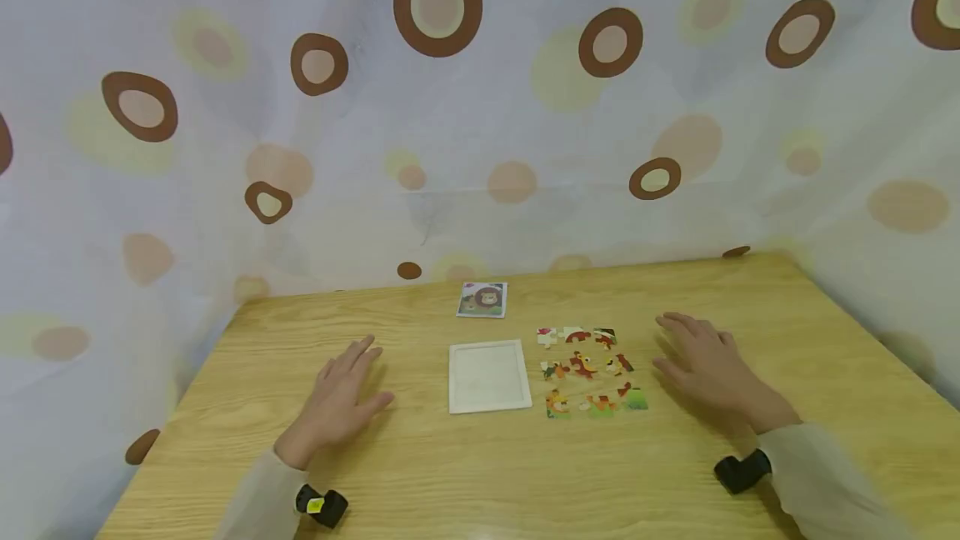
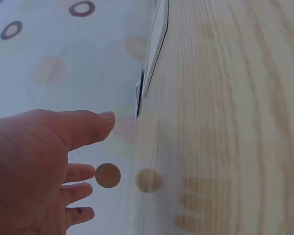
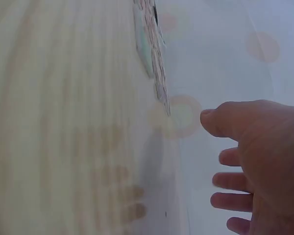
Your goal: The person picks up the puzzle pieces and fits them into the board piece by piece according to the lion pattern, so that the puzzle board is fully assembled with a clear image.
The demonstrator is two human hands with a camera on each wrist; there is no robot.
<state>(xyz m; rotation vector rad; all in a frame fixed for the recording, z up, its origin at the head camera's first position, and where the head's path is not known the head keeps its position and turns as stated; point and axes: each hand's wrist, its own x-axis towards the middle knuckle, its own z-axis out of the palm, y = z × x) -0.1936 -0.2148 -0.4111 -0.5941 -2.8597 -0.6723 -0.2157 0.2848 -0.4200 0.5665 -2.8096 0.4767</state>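
Observation:
In the head view a white square puzzle frame (image 1: 490, 378) lies on the wooden table, with no pieces inside its border. To its right, jigsaw pieces (image 1: 582, 365) are spread in three rows, showing red, orange and green picture parts. A small card with a lion picture (image 1: 482, 300) lies behind the frame. My left hand (image 1: 335, 398), fingers extended and thumb apart, is left of the frame and holds nothing. Right of the pieces, my right hand (image 1: 708, 363) has its fingers stretched out, also holding nothing. Both wrist views show the hands raised off the tabletop.
The light wooden table (image 1: 420, 473) reaches back to a white curtain (image 1: 480, 132) with brown and yellow spots, which also hangs along both sides. A black wrist camera (image 1: 322, 507) sits on the left wrist, another black camera (image 1: 742, 471) on the right.

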